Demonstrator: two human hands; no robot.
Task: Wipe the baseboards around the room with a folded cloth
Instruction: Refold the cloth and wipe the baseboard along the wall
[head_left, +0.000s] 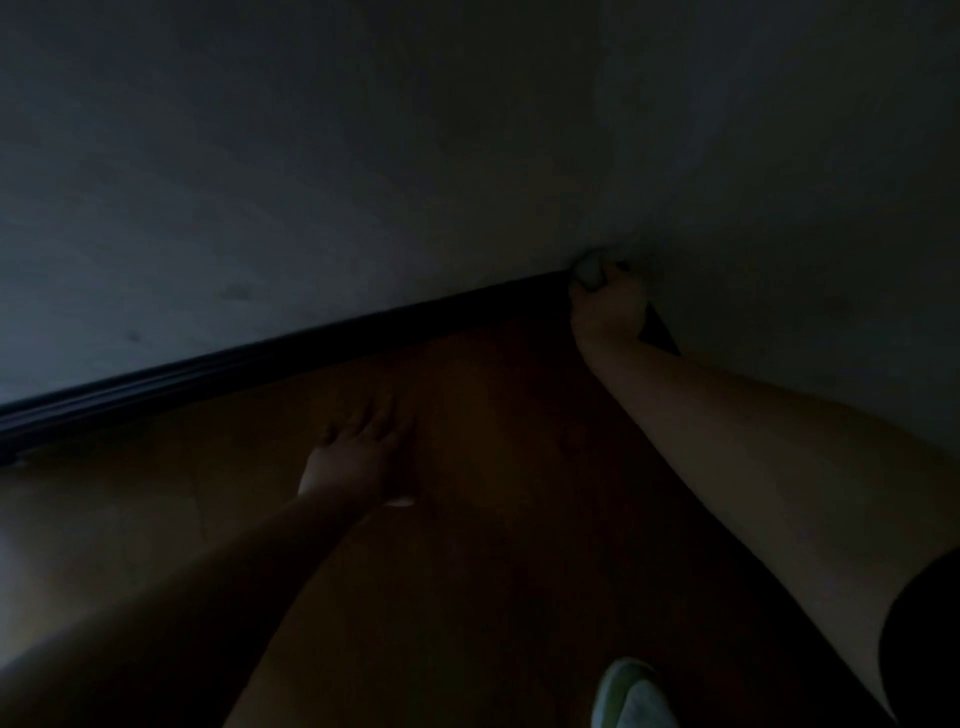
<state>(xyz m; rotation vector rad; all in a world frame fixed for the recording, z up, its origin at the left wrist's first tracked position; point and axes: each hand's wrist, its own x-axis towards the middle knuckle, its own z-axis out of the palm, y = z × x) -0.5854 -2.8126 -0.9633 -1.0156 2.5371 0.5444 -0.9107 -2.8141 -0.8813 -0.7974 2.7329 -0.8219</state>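
The right hand (605, 312) pinched the cloth (589, 275) into the baseboard (291, 358) corner, left hand (358, 452) spread on the floor (493, 415); the dimness could hide missed dust

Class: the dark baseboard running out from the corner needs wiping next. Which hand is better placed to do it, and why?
The right hand. It grips the cloth at the corner, against the baseboard. The left hand holds nothing and lies flat on the wooden floor, fingers spread, apparently bracing.
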